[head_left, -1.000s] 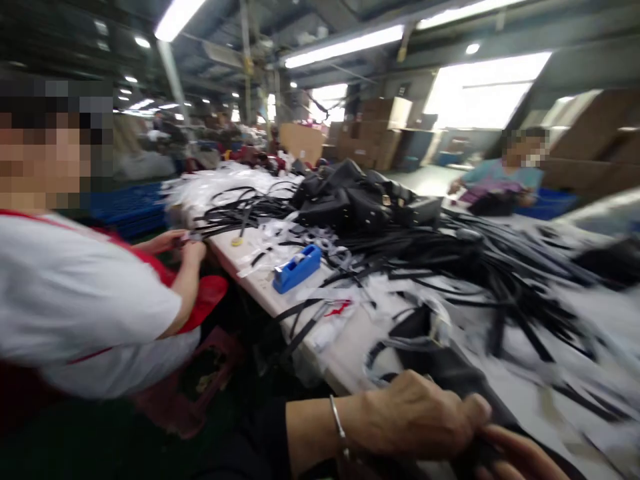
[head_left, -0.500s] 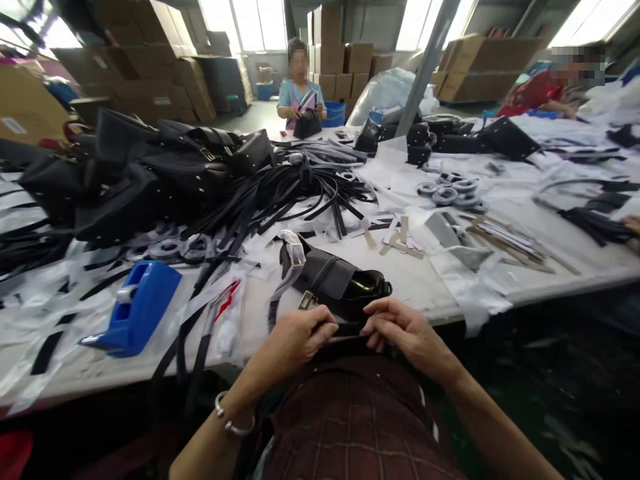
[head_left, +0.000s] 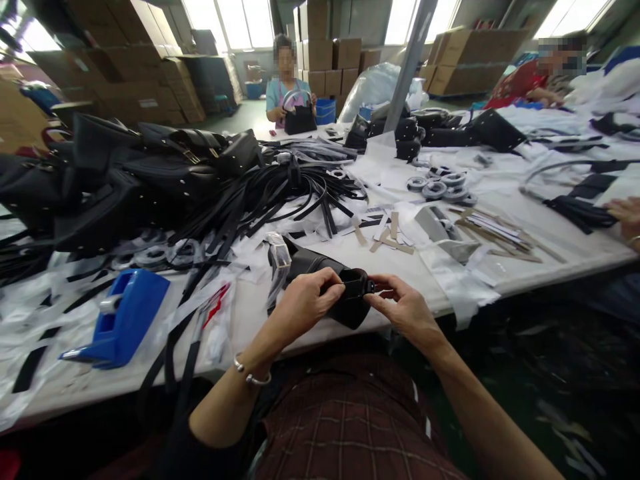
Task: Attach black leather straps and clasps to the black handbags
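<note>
A small black handbag (head_left: 353, 313) lies at the table's front edge, its open end toward the right. My left hand (head_left: 313, 298) is closed over the bag, thumb and forefinger pinching a short black strap (head_left: 354, 288). My right hand (head_left: 403, 305) grips the bag's right end at a small black side loop (head_left: 371, 287), with the thumb below and the fingers above. Strap and loop meet or nearly meet; I cannot tell if one passes through the other. Clear plastic wrap (head_left: 279, 257) covers part of a grey handle at the bag's left.
A blue tape dispenser (head_left: 117, 320) and red-handled snips (head_left: 216, 305) are at the left. Black straps (head_left: 280, 190) and black bags (head_left: 125, 173) pile up behind. Tape rolls (head_left: 440, 187) and a grey dispenser (head_left: 440, 227) stand right. A co-worker (head_left: 290, 93) holds a bag across the table.
Both hands have moved up from the table's front edge onto the bag's open right end, bringing the strap to the side loop. The bag's front now tips toward me, and the left hand covers its clasp.
</note>
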Demonstrator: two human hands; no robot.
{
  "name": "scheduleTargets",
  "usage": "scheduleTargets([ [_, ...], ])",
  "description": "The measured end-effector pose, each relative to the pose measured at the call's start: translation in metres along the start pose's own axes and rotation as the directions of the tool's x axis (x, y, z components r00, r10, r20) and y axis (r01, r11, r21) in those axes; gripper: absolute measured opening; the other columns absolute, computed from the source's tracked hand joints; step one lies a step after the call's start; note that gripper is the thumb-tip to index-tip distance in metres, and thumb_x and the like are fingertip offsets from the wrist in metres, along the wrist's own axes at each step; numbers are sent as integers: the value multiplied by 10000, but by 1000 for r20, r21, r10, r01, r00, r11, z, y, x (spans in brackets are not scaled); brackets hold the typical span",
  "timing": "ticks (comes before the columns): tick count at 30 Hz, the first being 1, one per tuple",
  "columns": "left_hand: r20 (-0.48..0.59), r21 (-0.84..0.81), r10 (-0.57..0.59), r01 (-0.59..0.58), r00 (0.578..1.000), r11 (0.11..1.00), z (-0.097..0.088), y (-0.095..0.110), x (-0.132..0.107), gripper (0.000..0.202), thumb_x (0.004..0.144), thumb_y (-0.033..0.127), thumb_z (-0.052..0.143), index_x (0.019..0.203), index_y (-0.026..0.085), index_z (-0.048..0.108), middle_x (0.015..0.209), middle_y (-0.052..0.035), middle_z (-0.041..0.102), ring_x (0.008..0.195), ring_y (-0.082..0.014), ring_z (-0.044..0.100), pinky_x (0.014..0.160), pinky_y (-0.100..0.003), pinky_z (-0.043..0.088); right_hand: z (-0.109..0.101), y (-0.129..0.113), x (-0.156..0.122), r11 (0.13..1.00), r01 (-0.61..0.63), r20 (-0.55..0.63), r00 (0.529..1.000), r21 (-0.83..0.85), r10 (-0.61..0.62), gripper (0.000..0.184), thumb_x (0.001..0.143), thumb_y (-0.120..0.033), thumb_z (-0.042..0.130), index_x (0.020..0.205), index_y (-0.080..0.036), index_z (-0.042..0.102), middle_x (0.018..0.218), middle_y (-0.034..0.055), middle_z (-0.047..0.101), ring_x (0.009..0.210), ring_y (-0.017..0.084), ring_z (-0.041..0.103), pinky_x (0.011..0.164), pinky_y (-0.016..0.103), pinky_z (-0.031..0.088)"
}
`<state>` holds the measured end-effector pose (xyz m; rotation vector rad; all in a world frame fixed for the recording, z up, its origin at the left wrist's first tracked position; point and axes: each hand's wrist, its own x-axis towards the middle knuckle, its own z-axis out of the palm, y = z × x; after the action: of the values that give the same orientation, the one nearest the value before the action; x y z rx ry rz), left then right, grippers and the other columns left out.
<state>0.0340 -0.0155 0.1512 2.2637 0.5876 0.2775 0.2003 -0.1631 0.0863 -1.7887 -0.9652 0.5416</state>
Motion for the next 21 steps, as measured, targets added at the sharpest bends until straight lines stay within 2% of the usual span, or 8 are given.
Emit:
scheduleTargets([
  [8,59,216,14,-27,998,976,15,10,24,210,895,357,538,851,215,686,710,11,672,644,-144,595,568,-234,341,2,5,-2,990,139,-33,990,-15,-139,271,826,-324,710,1076,-227,669,1018,40,678,827,186,643,749,324,544],
  [12,49,403,-10,-10,999,915,14,21,25,193,880,362,550,882,234,695,703,-6,683,656,-176,616,568,-249,330,7,-1,-3,968,248,-47,967,-43,-250,175,856,-288,679,1022,-232,675,955,41,664,819,190,629,747,333,538],
  [14,58,467,-18,-11,998,884,12,25,25,188,876,353,548,900,237,694,717,-16,692,672,-190,627,582,-252,345,11,-2,-4,955,293,-43,954,-54,-296,191,857,-278,679,1045,-243,670,956,39,661,815,192,629,746,335,539],
  [17,77,503,-28,-15,997,864,10,29,28,177,867,342,553,892,236,693,703,-15,685,657,-190,624,578,-251,347,15,-2,-3,931,358,-43,932,-72,-361,236,857,-289,688,1090,-258,666,1006,48,655,860,201,635,770,334,544],
  [21,114,489,-7,-50,993,871,13,28,35,159,873,342,568,869,232,683,691,-4,669,650,-185,619,571,-249,363,14,-6,4,892,435,-53,895,-122,-443,180,882,-277,650,1056,-256,691,997,63,658,938,217,627,850,355,526],
])
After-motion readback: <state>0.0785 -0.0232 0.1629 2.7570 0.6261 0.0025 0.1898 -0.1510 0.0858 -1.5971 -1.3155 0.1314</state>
